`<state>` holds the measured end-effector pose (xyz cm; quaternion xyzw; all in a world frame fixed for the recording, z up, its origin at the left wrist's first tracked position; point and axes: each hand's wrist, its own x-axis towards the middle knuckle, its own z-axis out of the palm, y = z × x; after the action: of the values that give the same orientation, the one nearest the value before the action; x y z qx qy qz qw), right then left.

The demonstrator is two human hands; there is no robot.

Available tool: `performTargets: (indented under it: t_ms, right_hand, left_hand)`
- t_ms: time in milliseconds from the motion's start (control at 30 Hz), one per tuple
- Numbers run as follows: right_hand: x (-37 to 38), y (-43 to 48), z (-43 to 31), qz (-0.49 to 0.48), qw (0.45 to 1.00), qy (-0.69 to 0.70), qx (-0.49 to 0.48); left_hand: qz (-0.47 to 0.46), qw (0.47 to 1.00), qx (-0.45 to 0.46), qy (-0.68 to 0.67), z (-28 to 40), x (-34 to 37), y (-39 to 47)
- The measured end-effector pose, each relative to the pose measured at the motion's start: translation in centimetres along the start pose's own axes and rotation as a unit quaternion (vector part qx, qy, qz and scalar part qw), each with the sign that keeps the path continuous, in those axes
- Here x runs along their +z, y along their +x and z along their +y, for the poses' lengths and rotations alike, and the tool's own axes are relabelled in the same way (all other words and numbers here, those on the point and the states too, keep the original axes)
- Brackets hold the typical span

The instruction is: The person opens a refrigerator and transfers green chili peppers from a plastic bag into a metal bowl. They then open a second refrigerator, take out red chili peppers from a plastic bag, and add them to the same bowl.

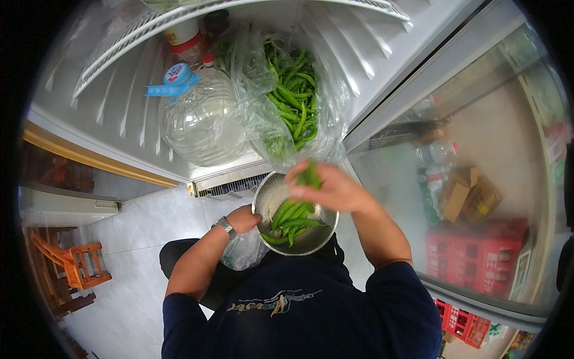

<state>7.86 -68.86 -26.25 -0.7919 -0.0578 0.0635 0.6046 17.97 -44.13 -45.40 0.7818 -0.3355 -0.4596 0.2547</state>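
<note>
My left hand (244, 218) grips the rim of a round metal strainer basket (267, 197) on its left side. A crumpled clear plastic bag (244, 251) hangs just below that hand. Several long green peppers (293, 217) lie in the basket. Over the basket's upper right rim, my right hand (329, 186) holds a few green peppers (309, 176), blurred by motion. Beyond it, an open clear plastic bag (332, 112) full of green peppers (293, 98) rests in the fridge compartment.
A large clear plastic bottle (202, 119) with a blue handle stands left of the bag. Above runs a white wire shelf (179, 20). The glass fridge door (390, 179) stands open at right, with red crates (475, 256) behind it. A wooden chair (83, 264) is at left.
</note>
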Motion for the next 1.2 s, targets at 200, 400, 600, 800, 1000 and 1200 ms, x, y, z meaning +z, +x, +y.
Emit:
performTargets:
  t_ms: [200, 400, 600, 800, 1000, 1200]
  right_hand:
    - [1.1, 0.0, 4.0, -0.024, 0.991, -0.125, -0.052]
    - [-9.5, 11.3, 0.3, 0.304, 0.938, 0.164, 0.018]
    - [-14.4, 24.4, 12.1, 0.420, 0.843, 0.268, 0.206]
    - [-14.3, 26.4, 14.4, 0.382, 0.872, 0.218, 0.214]
    - [-10.7, 19.3, 7.3, 0.418, 0.891, 0.179, 0.017]
    - [-10.1, 10.9, 3.0, 0.400, 0.828, 0.347, -0.185]
  left_hand:
    - [-0.009, 1.000, 0.012, -0.014, 0.3, 0.2, 0.1]
    - [-0.001, 1.000, 0.013, -0.014, 0.1, -0.1, -0.2]
    - [0.012, 0.999, 0.021, 0.021, -0.3, 0.5, 0.4]
    - [-0.006, 1.000, 0.010, 0.028, -0.3, -0.2, 0.1]
    - [0.001, 0.999, -0.031, 0.039, -0.2, 0.0, -0.1]
    - [-0.017, 0.998, 0.009, 0.058, 0.2, -0.2, 0.1]
